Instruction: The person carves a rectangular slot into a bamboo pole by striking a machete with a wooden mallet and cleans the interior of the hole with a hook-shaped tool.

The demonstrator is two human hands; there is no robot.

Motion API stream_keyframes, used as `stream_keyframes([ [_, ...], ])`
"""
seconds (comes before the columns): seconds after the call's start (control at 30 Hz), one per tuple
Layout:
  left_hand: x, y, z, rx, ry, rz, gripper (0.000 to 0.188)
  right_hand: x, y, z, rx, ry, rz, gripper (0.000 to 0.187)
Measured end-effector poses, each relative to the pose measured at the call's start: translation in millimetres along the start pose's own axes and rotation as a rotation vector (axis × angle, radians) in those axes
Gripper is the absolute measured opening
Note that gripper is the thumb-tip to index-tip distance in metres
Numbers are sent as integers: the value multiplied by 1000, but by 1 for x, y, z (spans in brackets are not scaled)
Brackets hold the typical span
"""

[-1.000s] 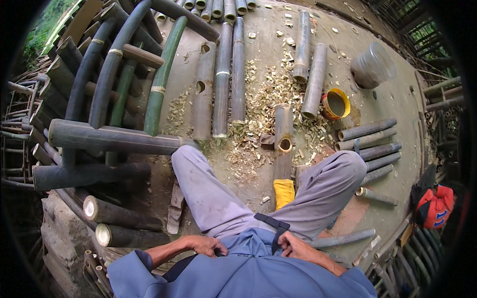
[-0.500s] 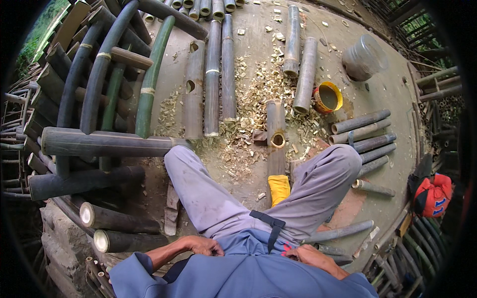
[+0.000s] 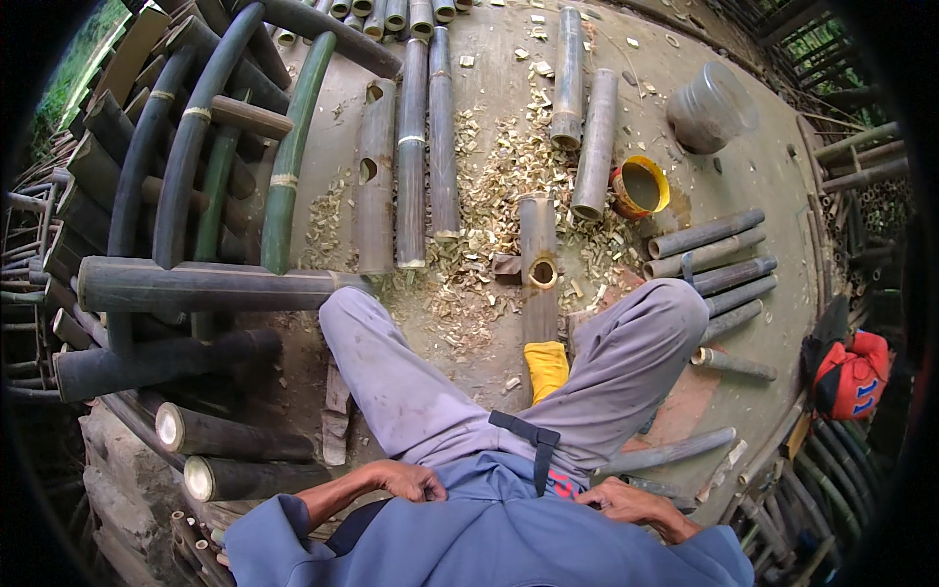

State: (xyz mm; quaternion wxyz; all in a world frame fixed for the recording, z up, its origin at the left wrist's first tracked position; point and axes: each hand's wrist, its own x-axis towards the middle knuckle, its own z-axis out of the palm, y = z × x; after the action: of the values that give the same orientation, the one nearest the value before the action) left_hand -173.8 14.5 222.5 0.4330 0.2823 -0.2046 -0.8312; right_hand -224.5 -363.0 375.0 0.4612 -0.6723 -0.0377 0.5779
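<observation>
My left hand is closed at my left hip, its fingers curled on the hem of my blue shirt. On the other side, my right hand pinches the shirt's edge, and a bit of red cloth shows beside it. A dark strap with a buckle hangs over my grey trousers. Between my knees lies a bamboo tube with a round hole cut in it. A yellow cloth is wrapped over its near end.
Wood chips cover the ground ahead. A yellow-rimmed bucket and a clear plastic tub stand at the far right. Cut bamboo lengths lie to the right; a bamboo frame is at the left. A red and black bag sits far right.
My right hand has shifted slightly right and the shirt's edge has moved with it, baring more red cloth. My left hand stays nearly in place; the view has shifted a little.
</observation>
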Motion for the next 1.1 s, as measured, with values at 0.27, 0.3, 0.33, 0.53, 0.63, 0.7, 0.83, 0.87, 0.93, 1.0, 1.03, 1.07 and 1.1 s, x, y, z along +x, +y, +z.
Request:
stream_keyframes([
  [0.27, -15, 10, 7, -98, 22, -59, 18, 17, 23, 9, -34, 35, -51, 43],
  [0.3, -17, 7, 8, -115, 29, -68, 18, 22, 23, 9, -63, -21, -21, 42],
  [0.33, -20, 3, 8, -129, 30, -78, 18, 28, 20, 8, -90, -73, 9, 42],
  [0.53, -22, -3, 5, -158, 25, -74, 20, 36, 1, 0, -46, -105, 7, 41],
  [0.63, -22, -4, -2, -205, 6, -76, 21, 38, 11, 6, 8, -113, -6, 43],
  [0.7, -22, -3, -2, -200, 4, -77, 21, 37, 14, 16, 26, -124, 5, 43],
  [0.83, -24, 12, -10, -6, -27, -90, 29, 23, 23, 19, 85, -172, 63, 43],
  [0.87, -22, 9, -15, 36, -58, -112, 33, 14, 26, 18, 132, -178, 89, 43],
  [0.93, -22, 8, -17, 62, -66, -139, 35, -2, 26, 1, 203, -186, 299, 42],
  [1.0, -21, 20, -19, 59, -75, -151, 30, -33, 32, -13, 283, -75, 684, 40],
  [1.03, -21, 22, -20, 88, -80, -141, 31, -44, 43, -24, 307, 5, 858, 39],
  [1.07, -18, 26, -24, 124, -104, -136, 33, -61, 31, -35, -61, 186, 731, 37],
  [1.1, -16, 25, -24, 145, -122, -128, 35, -66, 39, -38, -132, 438, 605, 36],
])
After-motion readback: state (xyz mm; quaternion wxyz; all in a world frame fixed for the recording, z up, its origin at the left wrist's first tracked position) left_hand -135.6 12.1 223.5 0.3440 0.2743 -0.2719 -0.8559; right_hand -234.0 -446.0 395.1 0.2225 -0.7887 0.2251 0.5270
